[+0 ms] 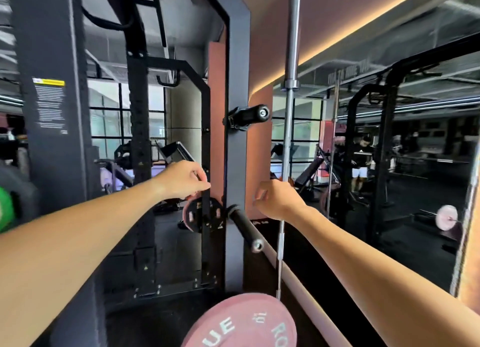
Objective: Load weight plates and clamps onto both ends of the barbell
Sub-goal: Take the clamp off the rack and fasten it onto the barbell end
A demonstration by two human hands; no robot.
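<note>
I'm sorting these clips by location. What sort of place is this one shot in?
A gym, most likely its free-weights area. A black power rack with storage pegs stands ahead, a steel barbell stands upright beside a wall mirror, and a pink bumper plate sits below.

Pink weight plate (pixel 241 323) with white lettering, silver barbell (pixel 290 60), dark grey rack upright (pixel 236 86), green plate (pixel 5 209)

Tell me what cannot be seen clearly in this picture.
- Head view: what the left hand pinches is hidden by its own fingers.
- Right hand grip: blurred, contents unclear.
- Pink plate: cut off by bottom edge.
- Small plate on the rack: partly hidden by a post.
</note>
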